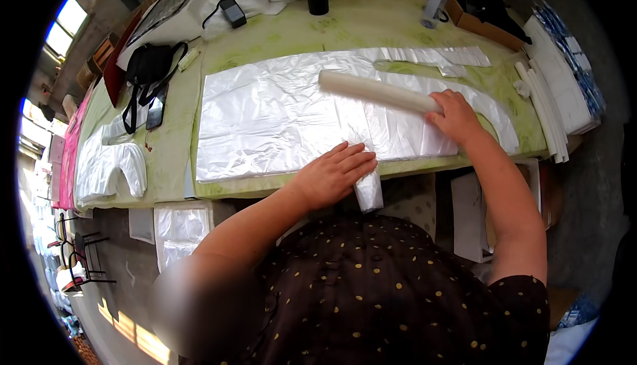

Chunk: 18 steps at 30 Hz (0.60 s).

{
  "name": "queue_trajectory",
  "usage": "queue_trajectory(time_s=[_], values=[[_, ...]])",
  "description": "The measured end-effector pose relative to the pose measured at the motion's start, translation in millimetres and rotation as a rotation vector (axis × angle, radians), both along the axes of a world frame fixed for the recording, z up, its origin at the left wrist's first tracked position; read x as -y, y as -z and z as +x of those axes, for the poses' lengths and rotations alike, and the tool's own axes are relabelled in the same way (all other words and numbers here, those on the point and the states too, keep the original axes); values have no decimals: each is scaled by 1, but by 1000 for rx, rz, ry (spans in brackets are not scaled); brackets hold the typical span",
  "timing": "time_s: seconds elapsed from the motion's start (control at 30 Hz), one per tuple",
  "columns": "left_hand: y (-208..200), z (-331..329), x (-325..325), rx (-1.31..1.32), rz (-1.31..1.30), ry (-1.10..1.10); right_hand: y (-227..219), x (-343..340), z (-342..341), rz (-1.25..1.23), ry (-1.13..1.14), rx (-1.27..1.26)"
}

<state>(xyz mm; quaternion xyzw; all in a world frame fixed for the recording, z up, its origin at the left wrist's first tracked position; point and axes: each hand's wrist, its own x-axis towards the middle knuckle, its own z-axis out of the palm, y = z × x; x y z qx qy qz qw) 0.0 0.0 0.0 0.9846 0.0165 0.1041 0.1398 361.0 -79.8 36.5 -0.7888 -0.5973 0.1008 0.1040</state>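
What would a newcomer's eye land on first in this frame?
The wide sheet of clear plastic spread across the green table. The right hand holds one end of a white roll lying on it, while the left hand presses flat near the table's front edge.

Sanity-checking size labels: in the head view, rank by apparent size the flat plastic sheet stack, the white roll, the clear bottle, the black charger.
1. Flat plastic sheet stack, largest by far.
2. White roll, under the right hand.
3. Clear bottle.
4. Black charger.
Bottle and charger sit farther from the camera, so their order is unsure.
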Motion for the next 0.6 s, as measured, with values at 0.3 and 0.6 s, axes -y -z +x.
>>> queue_trajectory(time_s=[0.3,0.6], values=[[1,-5,-2,116,-293,-43,2,21,-68,530,-487,64],[-25,-6,-7,205,-702,-347,28,3,-151,254,-293,-461]])
